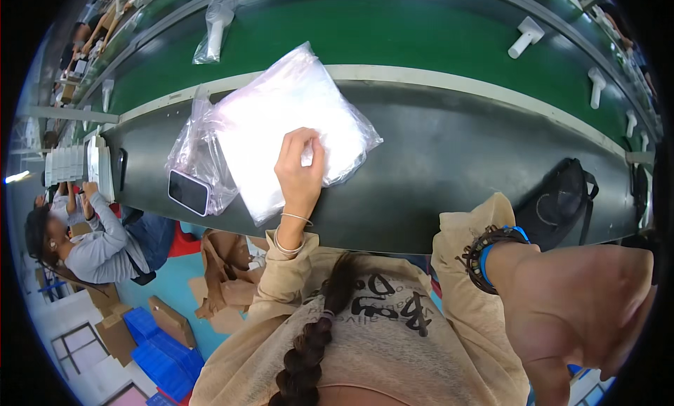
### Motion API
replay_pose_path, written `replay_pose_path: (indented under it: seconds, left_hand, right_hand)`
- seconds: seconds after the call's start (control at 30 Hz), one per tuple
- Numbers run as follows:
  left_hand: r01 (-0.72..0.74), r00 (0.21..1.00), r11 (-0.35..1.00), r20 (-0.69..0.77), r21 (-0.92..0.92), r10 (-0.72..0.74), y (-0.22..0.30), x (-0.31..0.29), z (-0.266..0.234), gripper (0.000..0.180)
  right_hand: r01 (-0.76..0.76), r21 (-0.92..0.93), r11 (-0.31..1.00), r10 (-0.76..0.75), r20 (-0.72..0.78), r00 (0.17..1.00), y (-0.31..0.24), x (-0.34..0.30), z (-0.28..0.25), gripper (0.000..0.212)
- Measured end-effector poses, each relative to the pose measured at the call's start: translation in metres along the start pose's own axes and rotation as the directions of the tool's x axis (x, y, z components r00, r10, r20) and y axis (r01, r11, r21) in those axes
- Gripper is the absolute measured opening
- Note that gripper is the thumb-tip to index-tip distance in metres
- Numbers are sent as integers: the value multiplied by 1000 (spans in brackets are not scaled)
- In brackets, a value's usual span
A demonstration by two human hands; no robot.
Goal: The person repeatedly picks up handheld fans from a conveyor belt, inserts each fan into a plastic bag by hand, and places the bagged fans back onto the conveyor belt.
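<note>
A pile of clear plastic bags (281, 104) lies on the dark bench, its upper face washed out by glare. On top of it, my left hand (300, 168) is closed in a pinch, thumb and forefinger meeting at the plastic film. My right hand (576, 300) is raised at the lower right, large and near the camera, away from the bags. Its fingers bend down and are partly out of view, so whether they hold anything is hidden. Left of the pile is a crumpled clear bag (200, 142), with a phone (189, 192) resting against its lower end.
Beyond the bench (449, 153) runs a green conveyor (421, 34). It carries a white handheld device (525, 38), a bagged one (216, 30) and several others. A black bag (558, 202) lies at the right. A co-worker (105, 244) sits at the left, near cardboard (225, 279).
</note>
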State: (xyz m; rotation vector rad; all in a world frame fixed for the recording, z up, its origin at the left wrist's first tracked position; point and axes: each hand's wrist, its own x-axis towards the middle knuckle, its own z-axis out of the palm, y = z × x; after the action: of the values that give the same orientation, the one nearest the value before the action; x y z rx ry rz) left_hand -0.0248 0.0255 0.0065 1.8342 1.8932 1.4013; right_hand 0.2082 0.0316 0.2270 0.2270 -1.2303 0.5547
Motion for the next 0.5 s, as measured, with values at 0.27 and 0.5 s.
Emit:
replay_pose_path:
  seconds: [0.27, 0.5]
  left_hand:
    - [24, 1000, 999, 3, -37, -24, 2, 0, 0, 13]
    - [-22, 1000, 1000, -1, 22, 22, -6, -3, -6, 12]
  right_hand:
    - [86, -85, 993, -84, 32, 996, 1, -4, 2, 57]
    - [162, -139, 977, -151, 90, 984, -9, -5, -3, 54]
